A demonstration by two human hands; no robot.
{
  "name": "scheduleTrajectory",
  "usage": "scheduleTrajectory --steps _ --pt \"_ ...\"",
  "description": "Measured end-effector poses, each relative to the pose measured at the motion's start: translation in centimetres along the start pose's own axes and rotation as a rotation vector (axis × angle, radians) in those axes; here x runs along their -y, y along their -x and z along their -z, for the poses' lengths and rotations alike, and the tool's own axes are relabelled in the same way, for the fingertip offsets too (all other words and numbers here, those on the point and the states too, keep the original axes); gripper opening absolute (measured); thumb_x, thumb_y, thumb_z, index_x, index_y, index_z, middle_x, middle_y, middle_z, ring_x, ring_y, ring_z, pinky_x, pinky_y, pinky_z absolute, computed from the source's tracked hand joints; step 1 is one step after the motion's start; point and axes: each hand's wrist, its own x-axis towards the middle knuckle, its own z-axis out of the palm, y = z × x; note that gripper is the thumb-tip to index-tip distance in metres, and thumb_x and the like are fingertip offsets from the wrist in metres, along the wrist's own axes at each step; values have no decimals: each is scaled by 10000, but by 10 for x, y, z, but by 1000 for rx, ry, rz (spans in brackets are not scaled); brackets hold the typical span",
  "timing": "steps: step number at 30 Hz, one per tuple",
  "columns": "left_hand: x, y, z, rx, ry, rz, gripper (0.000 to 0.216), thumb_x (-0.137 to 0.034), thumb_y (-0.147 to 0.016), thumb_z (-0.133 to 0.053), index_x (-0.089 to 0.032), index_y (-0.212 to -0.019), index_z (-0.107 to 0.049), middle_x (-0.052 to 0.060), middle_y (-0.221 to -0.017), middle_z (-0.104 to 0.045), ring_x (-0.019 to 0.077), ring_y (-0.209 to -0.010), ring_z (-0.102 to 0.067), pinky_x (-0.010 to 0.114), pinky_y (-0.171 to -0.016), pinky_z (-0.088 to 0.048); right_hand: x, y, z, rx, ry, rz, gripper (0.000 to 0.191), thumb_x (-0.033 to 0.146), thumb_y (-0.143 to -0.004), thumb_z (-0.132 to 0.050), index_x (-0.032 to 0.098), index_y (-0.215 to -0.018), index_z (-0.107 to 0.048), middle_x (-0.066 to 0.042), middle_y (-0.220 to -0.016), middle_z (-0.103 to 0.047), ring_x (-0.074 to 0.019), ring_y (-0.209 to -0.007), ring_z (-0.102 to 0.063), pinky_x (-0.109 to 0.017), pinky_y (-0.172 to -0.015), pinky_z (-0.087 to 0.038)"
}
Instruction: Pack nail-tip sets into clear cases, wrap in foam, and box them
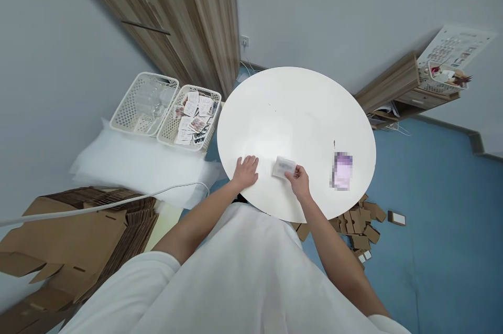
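Note:
My right hand (300,181) pinches the right edge of a small, whitish, translucent packet (283,167), with the thumb on top. Something faintly grey shows through it, too blurred to name. The packet is at the near part of the round white table (294,114); whether it rests on the surface or is slightly raised I cannot tell. To its left, my left hand (247,171) lies palm down on the tabletop, fingers stretched out, holding nothing.
A pixelated purple-pink object (342,171) lies on the table's right. Left of the table are a basket of small cards (188,140), a basket of clear plastic (133,114), white foam sheets (137,158) and flattened cardboard (90,239). Small brown boxes (359,224) lie on the floor at right.

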Motion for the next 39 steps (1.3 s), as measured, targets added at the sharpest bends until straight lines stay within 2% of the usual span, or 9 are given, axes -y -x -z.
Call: scheduleTrajectory --steps 5,10,13,18,23,26,32,35,39 --pt "50 -21 25 -18 -49 118 570 -237 -740 -459 -143 -1292 -354 170 -1345 -365 321 -1278 -242 530 -1018 -106 1 1 -18 15 6 -10 390 340 -660 -609 198 -1008 -505 -71 -1035 -614 -184 -858 -589 -351 -756 -486" --pt "76 -37 40 -2 -93 243 478 -360 -773 -483 -192 -1217 -422 146 -1404 -275 324 -1296 -192 539 -994 -165 -2 8 -29 -11 33 -35 406 351 -657 -608 196 -1019 -509 -70 -1011 -626 -190 -848 -587 -349 -733 -487" --pt "80 -39 41 -9 -63 182 340 -344 -791 -489 -200 -1098 -515 124 -1296 -418 289 -1206 -340 464 -961 -263 -2 12 -33 -35 23 -50 402 351 -650 -617 202 -1008 -512 -68 -1030 -619 -187 -858 -587 -347 -745 -485" --pt "79 -19 39 -76 70 229 215 -234 -830 -418 -172 -895 -613 106 -976 -558 233 -962 -508 389 -853 -356 3 12 -46 8 7 -51 410 342 -636 -635 206 -1004 -518 -65 -1039 -612 -183 -870 -591 -342 -743 -488" --pt "93 31 53 -389 248 325 304 -330 -805 -475 -184 -1051 -575 85 -1042 -520 218 -992 -490 357 -892 -367 17 6 -70 75 58 -19 413 357 -645 -630 198 -1010 -519 -75 -1036 -610 -193 -868 -591 -358 -758 -487" --pt "116 71 70 -626 274 471 383 -340 -806 -475 -164 -1143 -521 110 -1087 -474 224 -1041 -456 362 -929 -352 25 0 -87 132 82 6 424 351 -642 -637 195 -1017 -518 -79 -1043 -605 -195 -877 -586 -361 -772 -482" --pt "178 127 102 -1084 219 971 721 -307 -743 -569 -87 -1343 -236 184 -1249 -273 275 -1187 -306 424 -1005 -257 37 -16 -111 188 92 64 460 363 -619 -664 181 -1018 -526 -85 -1044 -605 -197 -876 -582 -363 -765 -479" --pt "201 134 102 -1073 241 1225 771 -295 -722 -594 -75 -1348 -202 178 -1241 -251 270 -1187 -299 404 -1027 -237 40 -27 -117 180 35 52 445 360 -613 -677 181 -993 -530 -63 -1025 -613 -181 -884 -581 -340 -770 -474" --pt "209 133 81 -807 315 1424 708 -267 -676 -630 -52 -1277 -323 164 -1194 -286 289 -1166 -323 407 -1021 -265 41 -50 -122 130 -81 -5 438 348 -585 -697 178 -952 -528 -39 -979 -618 -154 -835 -592 -298 -701 -485"
